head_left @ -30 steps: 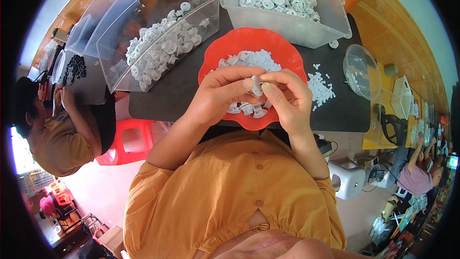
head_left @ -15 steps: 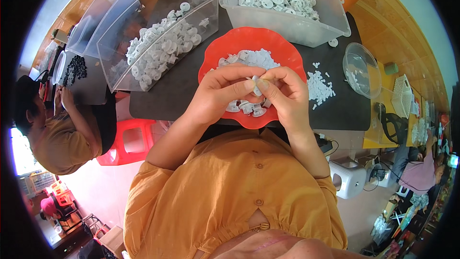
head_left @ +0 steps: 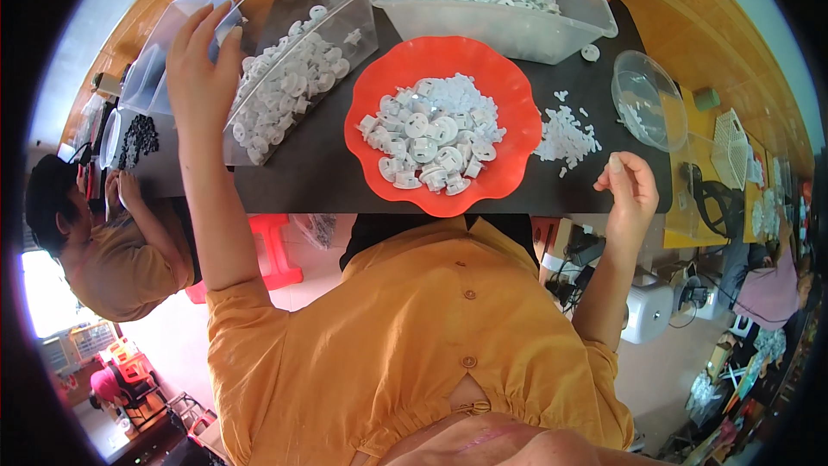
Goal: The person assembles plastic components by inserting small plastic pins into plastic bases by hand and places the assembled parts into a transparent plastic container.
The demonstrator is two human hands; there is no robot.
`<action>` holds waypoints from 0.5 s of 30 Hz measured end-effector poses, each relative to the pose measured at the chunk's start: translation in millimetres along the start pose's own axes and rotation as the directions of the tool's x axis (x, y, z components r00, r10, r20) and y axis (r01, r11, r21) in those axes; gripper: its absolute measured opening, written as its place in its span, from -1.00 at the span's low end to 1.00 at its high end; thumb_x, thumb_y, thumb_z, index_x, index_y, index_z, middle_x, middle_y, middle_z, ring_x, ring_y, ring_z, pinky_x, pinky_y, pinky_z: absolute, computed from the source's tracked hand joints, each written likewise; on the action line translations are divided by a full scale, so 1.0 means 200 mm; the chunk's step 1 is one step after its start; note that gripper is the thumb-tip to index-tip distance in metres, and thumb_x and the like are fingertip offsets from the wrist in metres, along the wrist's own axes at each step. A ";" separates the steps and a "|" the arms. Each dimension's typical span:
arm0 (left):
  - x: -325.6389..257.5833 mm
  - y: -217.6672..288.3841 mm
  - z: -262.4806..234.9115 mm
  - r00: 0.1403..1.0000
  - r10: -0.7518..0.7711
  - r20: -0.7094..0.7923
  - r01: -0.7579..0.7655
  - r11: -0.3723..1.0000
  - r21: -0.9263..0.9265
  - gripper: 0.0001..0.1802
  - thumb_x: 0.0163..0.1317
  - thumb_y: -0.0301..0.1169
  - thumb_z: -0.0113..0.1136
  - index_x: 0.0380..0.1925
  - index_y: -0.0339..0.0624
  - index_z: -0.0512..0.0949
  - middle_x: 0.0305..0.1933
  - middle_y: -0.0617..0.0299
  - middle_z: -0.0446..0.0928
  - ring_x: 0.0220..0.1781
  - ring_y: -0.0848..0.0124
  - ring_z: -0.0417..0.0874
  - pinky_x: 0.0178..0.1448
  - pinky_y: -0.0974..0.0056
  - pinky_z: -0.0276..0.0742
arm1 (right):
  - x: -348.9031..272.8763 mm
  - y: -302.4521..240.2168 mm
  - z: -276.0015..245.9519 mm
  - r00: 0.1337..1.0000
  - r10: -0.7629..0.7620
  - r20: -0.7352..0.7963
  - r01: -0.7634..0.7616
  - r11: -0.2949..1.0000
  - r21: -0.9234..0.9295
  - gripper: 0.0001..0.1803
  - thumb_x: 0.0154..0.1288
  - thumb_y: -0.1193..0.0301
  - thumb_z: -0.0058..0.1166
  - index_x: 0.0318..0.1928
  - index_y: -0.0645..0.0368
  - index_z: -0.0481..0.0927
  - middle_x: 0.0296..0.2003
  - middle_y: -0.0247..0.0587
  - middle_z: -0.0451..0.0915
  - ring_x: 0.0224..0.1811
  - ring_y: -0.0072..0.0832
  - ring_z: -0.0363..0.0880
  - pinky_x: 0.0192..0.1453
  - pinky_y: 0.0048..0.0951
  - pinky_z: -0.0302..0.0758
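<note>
My left hand (head_left: 203, 69) is raised over the left end of a clear bin (head_left: 297, 125) of white round plastic parts (head_left: 293, 78). Its fingers are apart and I see nothing in them. At the right edge of the dark table, my right hand (head_left: 630, 190) hovers with curled fingers and the thumb close to them; what they hold, if anything, is hidden. Nearest to it lies a loose pile of small white plastic pieces (head_left: 569, 140). Between my hands stands a red scalloped bowl (head_left: 362, 86) with more white round parts (head_left: 431, 142) and small white pieces (head_left: 466, 91).
A large translucent bin (head_left: 492, 30) full of white parts stands at the back, one loose part (head_left: 590, 53) beside it. At the right is a round clear tub (head_left: 647, 103). A co-worker (head_left: 121, 242) handles things near small black parts (head_left: 138, 140) at the left.
My hands have parted from over the bowl, where they held a small white part together. The left went up and left to the clear bin, the right moved right, past the small pieces.
</note>
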State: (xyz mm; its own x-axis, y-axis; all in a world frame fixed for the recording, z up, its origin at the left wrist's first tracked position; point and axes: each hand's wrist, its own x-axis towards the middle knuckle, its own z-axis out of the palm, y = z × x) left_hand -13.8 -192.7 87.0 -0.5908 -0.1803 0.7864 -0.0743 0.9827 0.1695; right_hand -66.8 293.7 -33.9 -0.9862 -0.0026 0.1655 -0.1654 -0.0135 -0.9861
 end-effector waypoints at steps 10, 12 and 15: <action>-0.35 0.63 0.38 0.709 0.450 0.542 -0.093 0.822 -0.561 -0.80 0.22 -0.51 0.25 -0.14 -0.24 0.66 -0.11 0.06 0.64 -0.01 0.13 0.63 0.05 0.17 0.56 | -0.10 0.04 0.00 0.819 -0.343 0.460 0.574 0.524 -0.630 -0.66 0.00 0.33 0.42 -0.16 0.12 0.72 -0.25 -0.28 0.57 -0.20 -0.25 0.53 -0.09 -0.31 0.46; -0.32 0.64 0.42 0.682 0.434 0.589 -0.063 0.836 -0.545 -0.81 0.24 -0.50 0.22 -0.15 -0.25 0.66 -0.14 0.05 0.64 -0.03 0.12 0.63 0.05 0.16 0.56 | -0.11 0.01 0.00 0.776 -0.334 0.534 0.630 0.449 -0.634 -0.60 -0.06 0.27 0.45 -0.14 0.08 0.72 -0.23 -0.32 0.54 -0.17 -0.24 0.50 -0.06 -0.26 0.44; -0.30 0.68 0.43 0.615 0.392 0.684 0.057 0.843 -0.534 -0.81 0.24 -0.49 0.19 -0.17 -0.27 0.65 -0.19 0.03 0.64 -0.06 0.08 0.63 0.06 0.12 0.55 | -0.13 0.02 -0.06 0.679 -0.352 0.644 0.730 0.417 -0.542 -0.59 -0.11 0.26 0.46 -0.16 0.02 0.72 -0.23 -0.37 0.52 -0.19 -0.30 0.47 -0.07 -0.25 0.39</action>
State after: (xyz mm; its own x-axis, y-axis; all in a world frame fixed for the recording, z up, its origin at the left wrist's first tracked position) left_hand -58.3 -45.6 12.1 -0.9422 0.3025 0.1439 0.3328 0.7964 0.5050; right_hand -41.1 305.2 -42.9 -0.6088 -0.6409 0.4676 -0.7911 0.5342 -0.2978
